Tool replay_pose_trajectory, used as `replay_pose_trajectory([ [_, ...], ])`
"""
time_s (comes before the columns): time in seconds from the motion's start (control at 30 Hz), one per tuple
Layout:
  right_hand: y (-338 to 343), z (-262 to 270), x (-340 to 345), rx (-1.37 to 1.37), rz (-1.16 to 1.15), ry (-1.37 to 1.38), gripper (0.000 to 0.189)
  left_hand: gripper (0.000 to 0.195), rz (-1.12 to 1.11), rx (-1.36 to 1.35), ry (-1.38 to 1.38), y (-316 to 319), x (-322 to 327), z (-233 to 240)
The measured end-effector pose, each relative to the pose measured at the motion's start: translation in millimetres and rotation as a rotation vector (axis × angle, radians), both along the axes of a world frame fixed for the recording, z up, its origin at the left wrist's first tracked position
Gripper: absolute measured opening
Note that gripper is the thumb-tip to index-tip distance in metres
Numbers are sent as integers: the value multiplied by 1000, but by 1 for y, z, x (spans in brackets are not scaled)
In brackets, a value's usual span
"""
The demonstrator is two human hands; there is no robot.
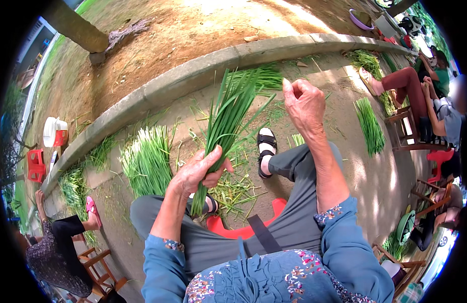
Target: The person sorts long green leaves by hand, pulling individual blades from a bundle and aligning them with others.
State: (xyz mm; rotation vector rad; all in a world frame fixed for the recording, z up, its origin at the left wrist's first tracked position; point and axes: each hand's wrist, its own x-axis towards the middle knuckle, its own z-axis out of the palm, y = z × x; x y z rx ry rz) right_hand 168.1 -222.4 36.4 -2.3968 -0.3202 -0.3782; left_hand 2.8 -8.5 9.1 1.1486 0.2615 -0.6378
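Observation:
My left hand (pixel 199 170) grips a bunch of long green leaves (pixel 231 121) that look like garlic chives. The bunch slants up over my knees, its tips fanned out. To its right is my raised right hand (pixel 304 100), fingers curled in and nothing visible between them. A thick pile of chives (pixel 150 161), pale ends away from me, lies on the ground left of the held bunch. Another heap of greens (pixel 261 77) rests by the curb beyond my hands. Loose yellowish trimmings (pixel 233 193) are scattered between my feet.
A concrete curb (pixel 188 79) arcs across the front, with bare soil beyond. A red plastic stool (pixel 229 229) is under me. A person on a wooden chair (pixel 100 265) sits at left, others at right near a chive bundle (pixel 369 127). A white bucket (pixel 54 131) stands past the curb.

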Motion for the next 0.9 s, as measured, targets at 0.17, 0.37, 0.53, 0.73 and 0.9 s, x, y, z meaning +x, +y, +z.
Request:
replay_pose_trajectory([
  [0.17, 10, 7, -5, 262, 191, -251, 6, 70, 15, -45, 41, 0, 2, -5],
  [0.37, 14, 6, -9, 253, 269, -361, 8, 71, 25, -97, 52, -3, 3, -8],
  [0.53, 13, 10, -10, 271, 262, -317, 7, 69, 10, -48, 33, -5, 4, -6],
  [0.73, 15, 9, -11, 269, 312, -300, 5, 68, -14, 7, 43, -6, 4, -5],
  [0.9, 18, 10, -13, 226, 351, -299, 7, 68, -20, 53, 43, -8, 5, -3],
])
